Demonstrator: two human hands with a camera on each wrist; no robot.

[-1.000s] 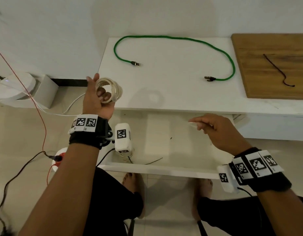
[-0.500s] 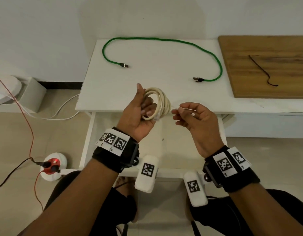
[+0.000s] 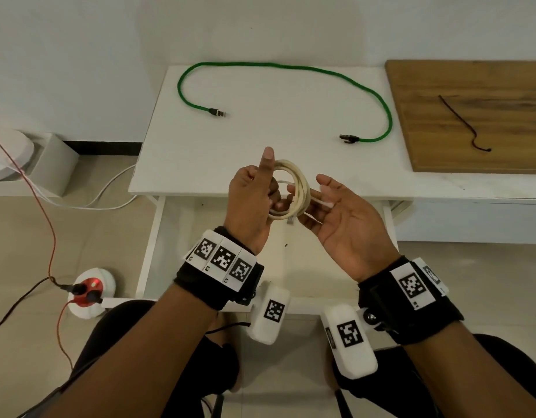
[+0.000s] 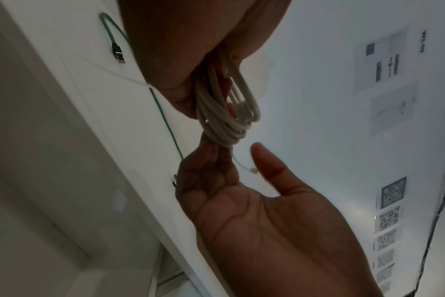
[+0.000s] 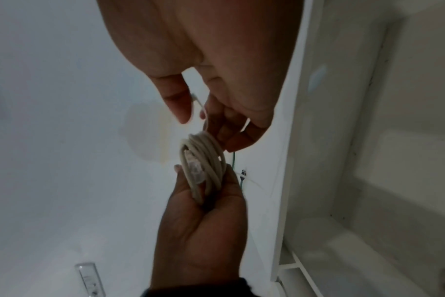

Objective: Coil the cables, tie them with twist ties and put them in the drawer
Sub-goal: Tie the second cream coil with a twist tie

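A cream cable coil (image 3: 301,188) hangs over the front edge of the white table (image 3: 260,137). My left hand (image 3: 260,194) grips the coil (image 4: 216,112), thumb pointing up. My right hand (image 3: 324,206) lies palm up just right of the coil (image 5: 206,160). Its fingers (image 4: 211,158) curl at the coil's edge and pinch a thin white twist tie (image 3: 322,202), which runs against the loops. A green cable (image 3: 291,67) lies uncoiled at the back of the table. The open white drawer (image 3: 291,276) sits below my hands.
A wooden board (image 3: 502,131) at the right carries a dark twist tie (image 3: 460,122). On the floor at the left are a red and white power socket (image 3: 88,289), red and black wires and a white box (image 3: 49,164). My knees are under the drawer front.
My left hand carried the coil from the left to the centre. My right hand came up to it with the white tie, turned palm up and now has its fingers at the coil.
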